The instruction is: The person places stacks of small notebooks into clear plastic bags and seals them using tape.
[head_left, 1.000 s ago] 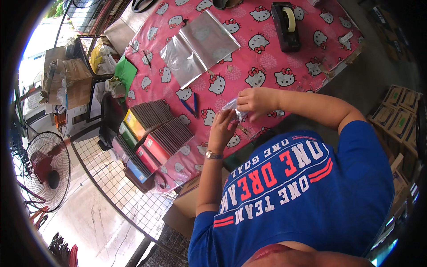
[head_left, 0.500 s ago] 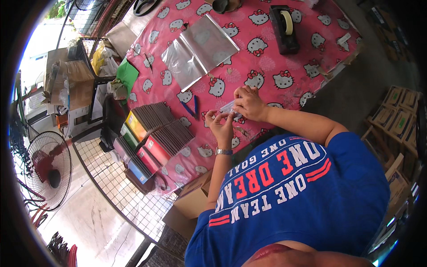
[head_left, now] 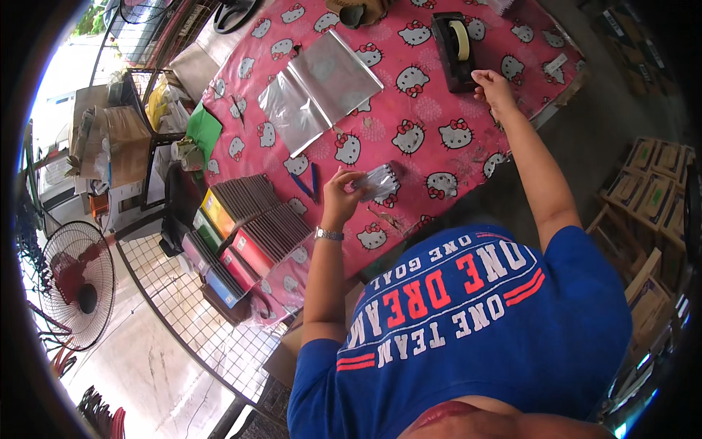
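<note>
Across a pink-patterned counter (head_left: 439, 110), near the black tape dispenser (head_left: 457, 72) at upper right, the right hand (head_left: 496, 94) has just left the work, its bunched fingers' hold unclear, apparently leaving the left hand (head_left: 339, 199) alone, fingers pinching the clear plastic packet (head_left: 382, 183) at centre frame.

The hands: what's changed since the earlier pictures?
The right hand has let go of the clear packet and moved forward and right, near the black tape dispenser. The left hand alone holds the packet now. The blue-handled tool, spiral notebooks and clear plastic sheets stay put.
</note>
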`<state>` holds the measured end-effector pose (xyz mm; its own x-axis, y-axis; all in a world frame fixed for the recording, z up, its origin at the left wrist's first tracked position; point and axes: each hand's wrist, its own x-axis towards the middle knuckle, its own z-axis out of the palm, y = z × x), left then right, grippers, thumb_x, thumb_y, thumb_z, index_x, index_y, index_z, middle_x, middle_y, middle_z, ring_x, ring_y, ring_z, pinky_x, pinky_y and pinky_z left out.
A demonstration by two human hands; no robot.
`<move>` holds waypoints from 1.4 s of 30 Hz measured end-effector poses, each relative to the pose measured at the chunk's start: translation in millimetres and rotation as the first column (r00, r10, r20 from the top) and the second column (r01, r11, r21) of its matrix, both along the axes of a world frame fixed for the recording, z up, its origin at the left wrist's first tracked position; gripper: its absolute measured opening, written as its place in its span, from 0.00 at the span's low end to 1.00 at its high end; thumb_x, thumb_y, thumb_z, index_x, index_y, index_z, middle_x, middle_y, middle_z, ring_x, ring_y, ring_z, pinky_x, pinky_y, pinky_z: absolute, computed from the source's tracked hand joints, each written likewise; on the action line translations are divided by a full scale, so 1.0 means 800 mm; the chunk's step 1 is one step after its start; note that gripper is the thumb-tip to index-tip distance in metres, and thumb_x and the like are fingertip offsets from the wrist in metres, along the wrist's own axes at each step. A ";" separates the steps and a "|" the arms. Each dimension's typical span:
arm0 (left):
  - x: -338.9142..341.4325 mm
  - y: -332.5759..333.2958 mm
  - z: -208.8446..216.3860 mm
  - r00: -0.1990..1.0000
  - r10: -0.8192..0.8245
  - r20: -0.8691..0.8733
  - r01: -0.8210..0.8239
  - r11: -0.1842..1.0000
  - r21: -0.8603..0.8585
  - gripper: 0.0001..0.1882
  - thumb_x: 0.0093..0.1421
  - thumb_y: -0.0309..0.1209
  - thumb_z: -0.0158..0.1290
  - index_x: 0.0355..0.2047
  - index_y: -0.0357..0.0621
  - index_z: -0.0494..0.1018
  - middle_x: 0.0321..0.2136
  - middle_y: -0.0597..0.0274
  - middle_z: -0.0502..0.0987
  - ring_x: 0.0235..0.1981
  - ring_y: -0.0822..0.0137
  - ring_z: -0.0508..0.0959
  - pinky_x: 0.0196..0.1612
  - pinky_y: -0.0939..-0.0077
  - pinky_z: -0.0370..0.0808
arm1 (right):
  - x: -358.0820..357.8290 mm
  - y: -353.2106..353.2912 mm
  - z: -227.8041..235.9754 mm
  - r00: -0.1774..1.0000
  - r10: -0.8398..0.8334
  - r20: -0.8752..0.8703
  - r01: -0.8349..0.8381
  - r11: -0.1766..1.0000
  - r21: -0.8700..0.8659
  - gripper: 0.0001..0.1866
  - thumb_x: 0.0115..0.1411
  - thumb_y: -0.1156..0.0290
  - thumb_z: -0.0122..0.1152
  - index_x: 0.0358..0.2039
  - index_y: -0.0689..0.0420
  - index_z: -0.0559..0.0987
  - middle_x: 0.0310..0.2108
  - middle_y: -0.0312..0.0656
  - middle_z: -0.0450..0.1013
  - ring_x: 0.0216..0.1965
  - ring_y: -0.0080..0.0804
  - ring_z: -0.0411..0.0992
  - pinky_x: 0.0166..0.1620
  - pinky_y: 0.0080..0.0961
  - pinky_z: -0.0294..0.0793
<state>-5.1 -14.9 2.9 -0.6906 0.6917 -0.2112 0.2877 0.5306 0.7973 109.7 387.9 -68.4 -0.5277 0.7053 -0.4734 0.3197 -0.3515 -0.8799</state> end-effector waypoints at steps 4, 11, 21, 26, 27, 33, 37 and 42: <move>-0.009 0.000 -0.019 0.950 -0.036 0.309 -0.001 0.993 0.120 0.16 0.48 0.16 0.57 0.40 0.37 0.78 0.40 0.60 0.76 0.44 0.69 0.76 0.51 0.73 0.72 | -0.011 0.008 -0.007 0.996 -0.070 -0.061 0.057 0.979 -0.194 0.05 0.59 0.69 0.61 0.33 0.56 0.77 0.27 0.29 0.68 0.27 0.18 0.67 0.32 0.20 0.76; 0.028 -0.007 -0.037 0.948 0.114 0.297 -0.192 0.949 0.249 0.15 0.56 0.14 0.46 0.42 0.36 0.76 0.46 0.58 0.74 0.48 0.68 0.74 0.52 0.76 0.69 | 0.036 -0.088 -0.025 0.894 -0.330 -0.305 0.168 0.875 -0.453 0.02 0.61 0.76 0.53 0.32 0.56 0.73 0.28 0.34 0.68 0.28 0.21 0.67 0.35 0.19 0.73; 0.040 0.002 -0.050 0.933 0.274 0.233 -0.335 0.897 0.287 0.09 0.55 0.17 0.48 0.36 0.34 0.74 0.37 0.58 0.76 0.40 0.68 0.75 0.45 0.77 0.70 | -0.129 -0.247 0.135 -0.019 0.995 0.094 -0.947 -0.048 0.317 0.16 0.48 0.59 0.66 0.28 0.60 0.79 0.24 0.38 0.75 0.25 0.30 0.73 0.28 0.26 0.71; 0.034 0.002 -0.056 0.931 0.210 0.299 -0.302 0.904 0.304 0.08 0.56 0.18 0.49 0.35 0.34 0.74 0.35 0.58 0.76 0.39 0.70 0.75 0.44 0.77 0.71 | -0.166 -0.275 0.135 -0.264 0.535 0.803 -0.671 -0.700 0.246 0.22 0.39 0.55 0.72 0.30 0.59 0.82 0.24 0.43 0.77 0.30 0.41 0.77 0.32 0.34 0.77; 0.033 0.012 -0.047 0.949 0.176 0.262 -0.265 0.897 0.353 0.07 0.56 0.17 0.49 0.35 0.34 0.73 0.35 0.58 0.76 0.39 0.72 0.75 0.43 0.77 0.71 | -0.169 -0.264 0.119 -0.258 0.531 0.807 -0.680 -0.693 0.238 0.22 0.39 0.55 0.72 0.30 0.59 0.82 0.24 0.43 0.77 0.30 0.41 0.77 0.32 0.34 0.77; 0.036 0.003 -0.048 0.830 0.187 0.525 -0.422 0.826 0.374 0.08 0.56 0.16 0.47 0.34 0.35 0.74 0.40 0.61 0.75 0.42 0.70 0.74 0.46 0.75 0.71 | -0.181 -0.231 0.046 -0.468 0.737 0.488 -0.816 -0.572 0.081 0.25 0.44 0.48 0.72 0.25 0.59 0.78 0.20 0.37 0.72 0.21 0.30 0.70 0.23 0.29 0.69; 0.035 0.000 -0.045 0.803 0.170 0.571 -0.419 0.842 0.340 0.09 0.56 0.15 0.47 0.35 0.37 0.74 0.43 0.60 0.74 0.46 0.66 0.73 0.49 0.72 0.70 | -0.123 -0.224 -0.014 -0.117 0.993 0.015 -0.932 -0.104 -0.348 0.20 0.53 0.53 0.67 0.20 0.54 0.72 0.13 0.30 0.63 0.17 0.21 0.62 0.20 0.22 0.59; 0.041 0.006 -0.042 0.971 0.192 0.145 -0.227 0.932 0.282 0.14 0.51 0.15 0.45 0.34 0.38 0.78 0.48 0.57 0.73 0.51 0.62 0.71 0.52 0.72 0.69 | -0.032 -0.208 -0.054 0.362 0.927 0.096 -0.911 0.330 0.247 0.20 0.48 0.66 0.68 0.39 0.59 0.72 0.33 0.44 0.73 0.32 0.31 0.72 0.34 0.30 0.71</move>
<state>27.4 -10.3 -30.8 -0.8100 0.5769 -0.1052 0.0945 0.3055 0.9475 83.8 221.4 -111.9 -0.9267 -0.1730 -0.3335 0.2627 0.3363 -0.9044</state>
